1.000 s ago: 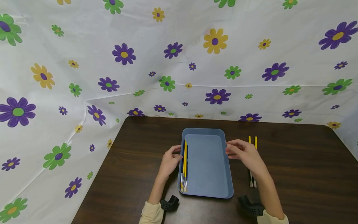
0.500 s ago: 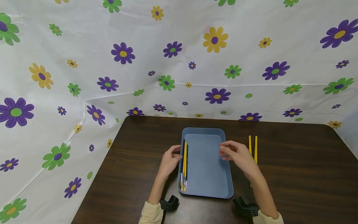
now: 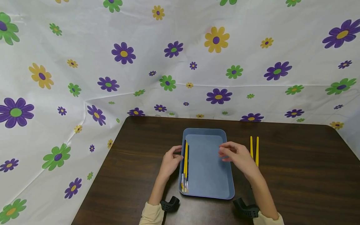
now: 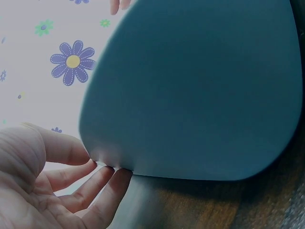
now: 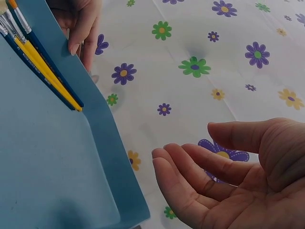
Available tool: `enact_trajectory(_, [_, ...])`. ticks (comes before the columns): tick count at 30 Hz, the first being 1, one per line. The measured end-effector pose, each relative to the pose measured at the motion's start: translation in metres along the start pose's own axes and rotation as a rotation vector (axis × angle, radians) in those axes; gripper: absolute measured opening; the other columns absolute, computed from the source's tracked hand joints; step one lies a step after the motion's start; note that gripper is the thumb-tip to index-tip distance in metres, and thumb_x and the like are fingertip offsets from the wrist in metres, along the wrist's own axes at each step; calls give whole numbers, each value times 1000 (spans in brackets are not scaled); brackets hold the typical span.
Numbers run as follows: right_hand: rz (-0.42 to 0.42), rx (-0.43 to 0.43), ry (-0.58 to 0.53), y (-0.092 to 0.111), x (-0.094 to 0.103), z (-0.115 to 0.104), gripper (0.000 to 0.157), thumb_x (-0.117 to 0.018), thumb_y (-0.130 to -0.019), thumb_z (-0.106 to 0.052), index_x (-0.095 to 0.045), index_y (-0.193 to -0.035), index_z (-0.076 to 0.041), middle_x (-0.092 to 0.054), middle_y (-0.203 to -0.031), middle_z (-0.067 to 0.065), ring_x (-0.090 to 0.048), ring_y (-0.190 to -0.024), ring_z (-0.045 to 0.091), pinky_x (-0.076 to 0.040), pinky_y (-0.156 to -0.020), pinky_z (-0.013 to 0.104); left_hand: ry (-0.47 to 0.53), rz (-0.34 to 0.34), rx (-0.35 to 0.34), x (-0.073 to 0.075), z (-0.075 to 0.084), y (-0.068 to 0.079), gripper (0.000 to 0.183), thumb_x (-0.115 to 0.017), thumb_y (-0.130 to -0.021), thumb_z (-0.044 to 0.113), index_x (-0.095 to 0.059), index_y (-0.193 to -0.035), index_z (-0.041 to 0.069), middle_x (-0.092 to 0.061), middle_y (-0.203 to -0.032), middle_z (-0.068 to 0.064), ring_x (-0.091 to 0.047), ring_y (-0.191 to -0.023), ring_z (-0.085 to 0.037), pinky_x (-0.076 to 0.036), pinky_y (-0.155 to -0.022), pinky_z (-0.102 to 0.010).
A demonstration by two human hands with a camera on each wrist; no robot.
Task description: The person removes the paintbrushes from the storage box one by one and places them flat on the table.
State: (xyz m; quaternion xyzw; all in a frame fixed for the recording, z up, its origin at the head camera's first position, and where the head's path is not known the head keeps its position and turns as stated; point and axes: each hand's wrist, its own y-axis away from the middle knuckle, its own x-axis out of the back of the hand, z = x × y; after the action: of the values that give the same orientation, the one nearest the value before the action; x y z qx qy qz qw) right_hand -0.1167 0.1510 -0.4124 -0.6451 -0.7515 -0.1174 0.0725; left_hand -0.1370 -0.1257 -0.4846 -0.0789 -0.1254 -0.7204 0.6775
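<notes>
A blue-grey tray (image 3: 209,168) lies on the table. My left hand (image 3: 168,162) holds it by the left rim; the left wrist view shows the fingertips (image 4: 121,179) against the tray's edge. Several paintbrushes (image 3: 186,165) with yellow and dark blue handles lie side by side along the tray's left wall, bristles toward me. My right hand (image 3: 236,156) hovers over the tray's right side, holding nothing. In the right wrist view its fingers (image 5: 186,191) are loosely bent, with the thumb apart from them. Two yellow-handled paintbrushes (image 3: 257,150) lie right of the tray, their lower parts hidden by my right arm.
The dark wooden table (image 3: 303,168) extends to both sides of the tray. Behind it and to the left hangs a white cloth (image 3: 157,28) printed with flowers. Black wrist mounts (image 3: 170,204) sit by both sleeves.
My right hand has moved left, from beside the tray's right rim to over the tray. My left hand, the tray and the brushes stay in place.
</notes>
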Motion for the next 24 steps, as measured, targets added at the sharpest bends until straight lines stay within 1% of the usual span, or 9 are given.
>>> enact_trajectory(11, [-5,10,9,-1,-4,-1,36,-63,-104,-16,-63,-125,13,-72,-107,22,-72,-95,32,-60,-78,30,8,0,-28,1,1,1,44,-62,-92,0,-62,-136,-4,-65,-129,-23,-71,-99,-32,-54,-77,-35])
enact_trajectory(19, [-21,-3,-2,-2,-9,1,33,-64,-104,-16,-64,-123,11,-72,-105,20,-71,-95,33,-60,-78,30,5,-3,-24,1,1,2,45,-62,-92,0,-62,-137,-3,-65,-130,-23,-70,-100,-32,-55,-78,-37])
enact_trajectory(24, [-29,7,0,-3,-12,2,32,-64,-104,-16,-65,-121,12,-72,-105,21,-72,-94,33,-60,-77,31,10,-8,-28,1,0,1,45,-62,-92,0,-61,-137,-4,-65,-130,-23,-70,-100,-33,-55,-79,-39])
